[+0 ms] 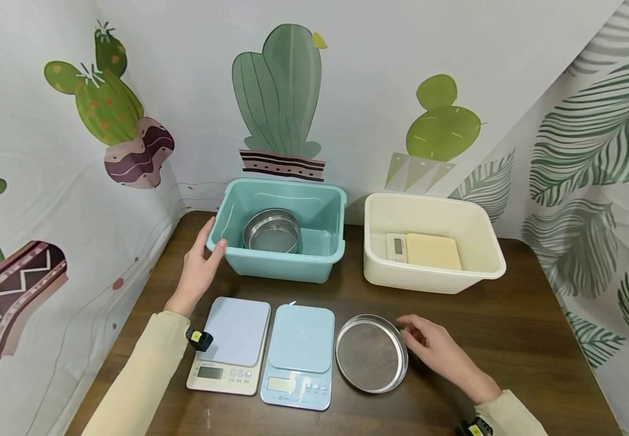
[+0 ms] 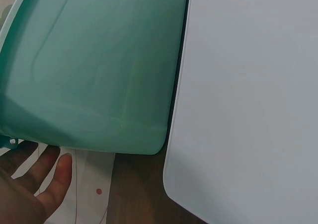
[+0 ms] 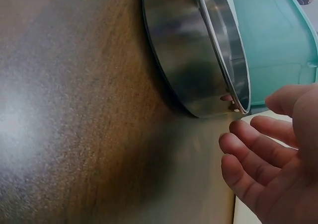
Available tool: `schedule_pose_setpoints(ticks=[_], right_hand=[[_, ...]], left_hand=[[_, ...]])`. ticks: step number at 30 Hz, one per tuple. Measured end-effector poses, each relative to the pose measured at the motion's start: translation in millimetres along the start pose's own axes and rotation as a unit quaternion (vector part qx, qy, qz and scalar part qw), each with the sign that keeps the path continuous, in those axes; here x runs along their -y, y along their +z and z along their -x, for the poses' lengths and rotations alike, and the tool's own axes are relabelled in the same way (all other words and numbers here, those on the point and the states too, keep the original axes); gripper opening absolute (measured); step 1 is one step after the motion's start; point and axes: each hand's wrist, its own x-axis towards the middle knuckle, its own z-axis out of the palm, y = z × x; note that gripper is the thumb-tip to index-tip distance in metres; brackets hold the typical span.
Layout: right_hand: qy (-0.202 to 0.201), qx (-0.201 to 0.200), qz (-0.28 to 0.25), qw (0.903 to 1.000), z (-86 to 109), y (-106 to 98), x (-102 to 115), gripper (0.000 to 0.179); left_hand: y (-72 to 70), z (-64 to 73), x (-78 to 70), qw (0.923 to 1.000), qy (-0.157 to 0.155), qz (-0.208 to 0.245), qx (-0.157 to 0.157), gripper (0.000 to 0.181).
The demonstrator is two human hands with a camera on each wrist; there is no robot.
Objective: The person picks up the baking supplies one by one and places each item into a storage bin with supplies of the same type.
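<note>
My left hand (image 1: 198, 266) is at the left end of a teal plastic basin (image 1: 287, 266), fingers along its outer side and thumb by the front corner. Inside the basin sits a round metal sieve (image 1: 272, 221). On the table, a second round metal sieve (image 1: 371, 354) lies with its rim up. Just right of that rim is my right hand (image 1: 436, 351), its fingers loosely bent with nothing in them. In the right wrist view, the fingertips (image 3: 229, 142) are close beside the sieve's wall (image 3: 184, 50).
Left of the sieve lie a blue kitchen scale (image 1: 300, 339) and a white kitchen scale (image 1: 235, 333), side by side. A cream basin (image 1: 428, 278) at the back right holds a yellow-topped scale (image 1: 433, 251). A printed cloth (image 1: 358, 109) hangs behind the brown table (image 1: 483, 327).
</note>
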Motion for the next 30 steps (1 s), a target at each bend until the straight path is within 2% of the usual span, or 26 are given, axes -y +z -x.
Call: schedule_pose_setpoints(ticks=[7, 30], right_hand=[[0.01, 0.006, -0.009, 0.9999, 1.1, 3.1, 0.1, 0.021], [-0.003, 0.022, -0.016, 0.9996, 3.5, 5.2, -5.0, 0.017]], left_hand=[[0.0, 0.4, -0.6, 1.0, 0.001, -0.002, 0.0, 0.068], [0.2, -0.2, 0.6, 1.0, 0.003, -0.001, -0.001, 0.068]])
